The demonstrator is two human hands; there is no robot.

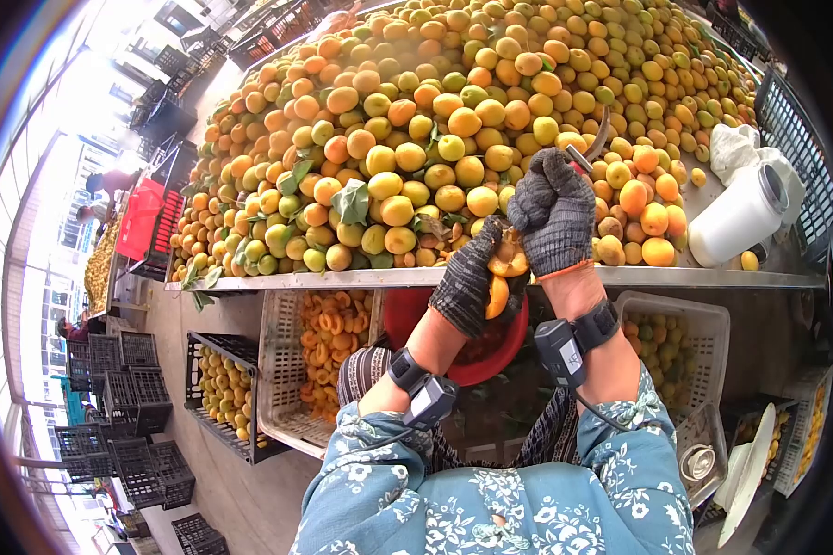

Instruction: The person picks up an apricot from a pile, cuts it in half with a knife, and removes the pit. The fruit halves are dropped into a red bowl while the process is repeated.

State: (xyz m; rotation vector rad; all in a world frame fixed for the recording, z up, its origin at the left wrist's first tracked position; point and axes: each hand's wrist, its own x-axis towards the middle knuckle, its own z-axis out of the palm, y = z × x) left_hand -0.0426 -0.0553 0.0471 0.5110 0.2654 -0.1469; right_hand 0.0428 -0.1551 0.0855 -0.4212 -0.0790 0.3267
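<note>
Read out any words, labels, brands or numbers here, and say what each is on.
None can be read. The white jar shows no label, and the wrist bands on the left hand, holding an apricot, and right hand, holding a knife, show no legible marks.

Split orange apricot (pixel 506 266); curved knife (pixel 601 139)

Bright daylight flooded in from the far left, blown out white there. The apricot pile (pixel 453 120) was evenly lit and sharp, soft shadows beneath the table (pixel 342 277). Heavy fisheye bending, black corners.
</note>
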